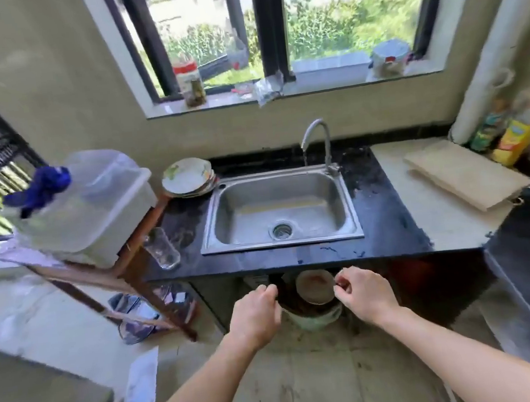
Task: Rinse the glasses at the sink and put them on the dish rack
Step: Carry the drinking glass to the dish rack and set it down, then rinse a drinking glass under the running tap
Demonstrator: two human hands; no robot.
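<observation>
A clear drinking glass [161,249] stands on the dark counter, left of the steel sink [279,209]. Water seems to run in a thin stream from the curved tap [316,141] at the sink's back edge. A covered plastic dish rack [94,205] sits on a wooden stand at the left. My left hand [257,313] and my right hand [363,293] hang in front of the counter's front edge, below the sink. Both have loosely curled fingers and hold nothing.
A stack of plates [187,178] leans behind the sink's left corner. A wooden cutting board [463,173] lies on the light counter at the right. A bucket with a bowl [315,288] sits under the counter. Jars stand on the window sill [279,96].
</observation>
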